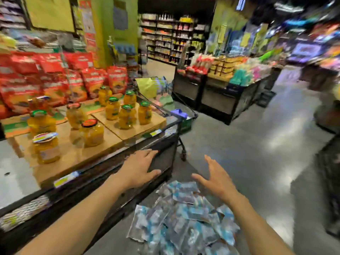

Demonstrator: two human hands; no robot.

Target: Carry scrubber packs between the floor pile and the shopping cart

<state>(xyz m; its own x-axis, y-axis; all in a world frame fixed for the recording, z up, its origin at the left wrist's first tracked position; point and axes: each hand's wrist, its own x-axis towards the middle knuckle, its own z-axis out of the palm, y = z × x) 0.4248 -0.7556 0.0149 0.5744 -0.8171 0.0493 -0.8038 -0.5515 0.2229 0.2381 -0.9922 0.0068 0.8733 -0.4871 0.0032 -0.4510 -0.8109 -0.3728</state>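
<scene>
Hands apart, empty: left hand (139, 169) flat by the display stand (161, 159), right hand (214, 176) spread above loose packets (184, 221); a careless sweep might scatter them.

The pile of packets (184, 223) at six o'clock is silvery grey, patched with pale blue and white. At nine o'clock the jars (127, 116) glow amber-yellow; most carry green lids, one (91, 132) a red lid, another (47, 150) a white-and-blue one. They stand on tan cardboard sheets (117, 129). Behind them, at ten o'clock, the bags (55, 78) are bright red with white lettering. The display stand (161, 159) is black, the floor (257, 144) glossy grey. At twelve o'clock a pillar (104, 30) is yellow-green.
</scene>
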